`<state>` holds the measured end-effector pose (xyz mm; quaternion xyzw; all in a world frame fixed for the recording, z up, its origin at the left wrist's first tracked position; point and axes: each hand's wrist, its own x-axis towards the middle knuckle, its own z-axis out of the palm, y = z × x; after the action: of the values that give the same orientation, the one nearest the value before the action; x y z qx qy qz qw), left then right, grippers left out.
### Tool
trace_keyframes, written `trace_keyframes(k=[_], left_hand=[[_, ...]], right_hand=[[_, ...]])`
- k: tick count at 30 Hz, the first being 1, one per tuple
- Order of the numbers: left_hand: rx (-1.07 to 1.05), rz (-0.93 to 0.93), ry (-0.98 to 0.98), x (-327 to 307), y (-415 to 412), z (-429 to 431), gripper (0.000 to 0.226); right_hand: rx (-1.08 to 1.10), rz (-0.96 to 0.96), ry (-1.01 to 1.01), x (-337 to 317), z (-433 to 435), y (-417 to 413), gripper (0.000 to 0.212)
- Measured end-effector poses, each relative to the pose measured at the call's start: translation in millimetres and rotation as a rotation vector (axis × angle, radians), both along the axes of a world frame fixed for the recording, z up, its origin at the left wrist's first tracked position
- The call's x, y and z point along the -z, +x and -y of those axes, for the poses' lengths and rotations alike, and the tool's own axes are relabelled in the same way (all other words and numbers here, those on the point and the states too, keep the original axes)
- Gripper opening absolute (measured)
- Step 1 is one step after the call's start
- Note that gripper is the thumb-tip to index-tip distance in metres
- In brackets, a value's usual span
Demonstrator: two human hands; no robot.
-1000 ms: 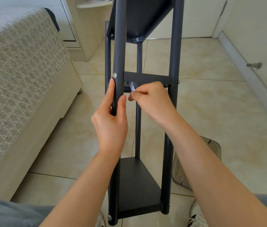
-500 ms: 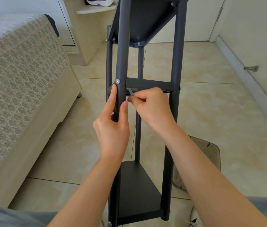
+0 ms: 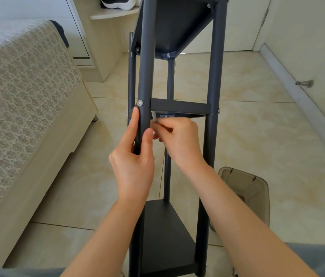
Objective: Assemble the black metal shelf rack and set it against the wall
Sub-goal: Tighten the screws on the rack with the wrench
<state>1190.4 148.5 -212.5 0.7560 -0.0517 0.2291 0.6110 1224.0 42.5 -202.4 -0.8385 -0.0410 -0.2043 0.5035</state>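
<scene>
Rack (image 3: 215,76): standing on tiled floor (image 3: 257,140) beside bed (image 3: 17,86). Left hand (image 3: 133,166): wrapped round front post (image 3: 146,66), forefinger just below screw (image 3: 140,103). Right hand (image 3: 181,140): pinching silver key (image 3: 154,116) under middle shelf (image 3: 180,106).

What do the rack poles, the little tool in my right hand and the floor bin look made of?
Poles: probably metal tube, matte black coating, soft highlights. Tool: seemingly bare steel, pale grey sheen. Bin: likely smoky plastic, see-through walls.

We see the rack (image 3: 177,106) on the floor (image 3: 257,126), bed (image 3: 17,86) left, bin (image 3: 245,188) right.
</scene>
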Motion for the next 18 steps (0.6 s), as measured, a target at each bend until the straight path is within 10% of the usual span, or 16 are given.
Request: trace_keyframes(k=[18], left_hand=[[-0.03, -0.001, 0.022, 4, 6, -14, 0.048]], right_hand=[[0.075, 0.119, 0.162, 26, -23, 25, 0.017]])
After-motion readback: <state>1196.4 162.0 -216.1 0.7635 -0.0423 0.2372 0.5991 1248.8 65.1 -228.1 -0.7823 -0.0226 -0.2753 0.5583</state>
